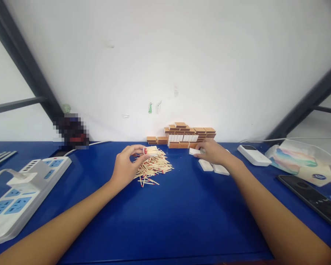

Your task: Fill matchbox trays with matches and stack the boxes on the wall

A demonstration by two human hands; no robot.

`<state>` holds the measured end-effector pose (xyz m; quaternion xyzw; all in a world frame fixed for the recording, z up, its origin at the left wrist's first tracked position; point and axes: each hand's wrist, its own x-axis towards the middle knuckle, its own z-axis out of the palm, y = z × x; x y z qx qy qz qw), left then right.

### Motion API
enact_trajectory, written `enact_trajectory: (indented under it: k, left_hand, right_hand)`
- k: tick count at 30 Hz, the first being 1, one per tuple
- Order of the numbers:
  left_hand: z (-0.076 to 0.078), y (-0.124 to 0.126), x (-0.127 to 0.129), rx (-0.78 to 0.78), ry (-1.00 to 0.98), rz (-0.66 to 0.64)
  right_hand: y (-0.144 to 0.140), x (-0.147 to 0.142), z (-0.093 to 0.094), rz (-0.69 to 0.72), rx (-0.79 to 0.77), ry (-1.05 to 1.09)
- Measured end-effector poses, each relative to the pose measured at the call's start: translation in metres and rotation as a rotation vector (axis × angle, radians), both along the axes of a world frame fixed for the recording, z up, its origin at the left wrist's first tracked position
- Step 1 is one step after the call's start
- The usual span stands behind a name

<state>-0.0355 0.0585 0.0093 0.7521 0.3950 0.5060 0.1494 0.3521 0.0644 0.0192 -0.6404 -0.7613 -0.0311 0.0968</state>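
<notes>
At a blue table [182, 221], the left hand [125, 167] pinches a small tray [150, 150] packed with matches between thumb and fingertips, holding it just above a loose heap of matches [154, 169] at the table's middle. The right hand [212, 151] reaches to a white sleeve [194, 151] lying flat near the wall, fingers curled down onto it; whether they grip it or only touch it cannot be told. Two more white sleeves [213, 167] lie just beside that wrist. Behind both hands, a stack of matchboxes [187, 135] stands against the white wall. A power strip [19, 191] sits at far left; a white device [253, 154], a tissue pack [300, 162] and a dark phone [314, 200] lie at right.
</notes>
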Motion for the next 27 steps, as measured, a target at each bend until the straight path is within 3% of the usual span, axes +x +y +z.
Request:
enact_trajectory:
  k: [6,14,19,23,27]
  left_hand:
    - [0.002,0.0,0.0,-0.001,-0.011,-0.005]
    - [-0.001,0.0,0.001,-0.024,0.0,-0.008]
    - [-0.002,0.001,0.0,-0.021,0.009,-0.009]
    - [-0.002,0.0,0.0,-0.008,0.019,-0.006]
    - [-0.003,-0.002,0.001,-0.03,-0.008,-0.032]
  right_hand:
    - [-0.002,-0.011,0.003,0.095,0.054,0.059]
    - [0.003,-0.007,-0.005,-0.019,-0.031,0.022]
    - [-0.007,-0.024,0.009,0.029,-0.003,0.076]
    - [-0.024,-0.053,0.024,0.116,0.072,0.224]
    - [-0.039,-0.087,0.029,0.265,0.066,0.621]
